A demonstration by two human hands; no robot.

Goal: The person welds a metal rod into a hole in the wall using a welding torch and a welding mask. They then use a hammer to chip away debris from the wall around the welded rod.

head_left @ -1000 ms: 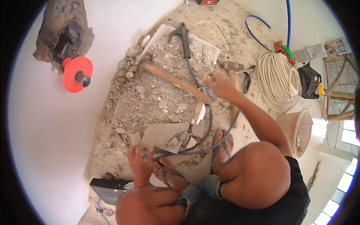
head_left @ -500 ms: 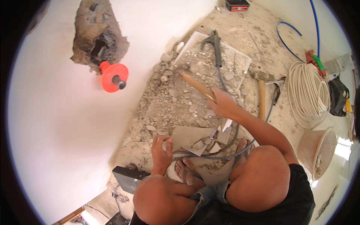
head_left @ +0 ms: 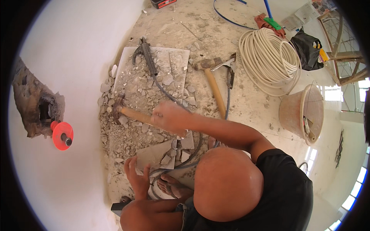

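Note:
My right hand [head_left: 169, 118] is closed round the wooden handle of a claw hammer [head_left: 134, 114]. The hammer's head rests on or just over broken rubble [head_left: 148, 134] near the wall. Nearer to me, my left hand [head_left: 137, 178] holds nothing; its fingers are apart beside a broken tile piece [head_left: 152, 156]. A chisel with a round red hand guard [head_left: 58, 134] juts out of a rough hole [head_left: 40, 106] broken into the white wall on the left.
A dusty board [head_left: 177, 57] carries a black welding electrode holder [head_left: 146, 57] with its cable. A second hammer [head_left: 214, 86] lies beside a cable clamp [head_left: 230, 75]. Farther right are a coil of cream hose [head_left: 266, 61], a black bag [head_left: 307, 50] and a bucket [head_left: 295, 109].
The view has swung right, so the wall hole and chisel sit farther left and lower. My right hand still grips the hammer; its head is now lower over the rubble. My left-hand fingers have spread.

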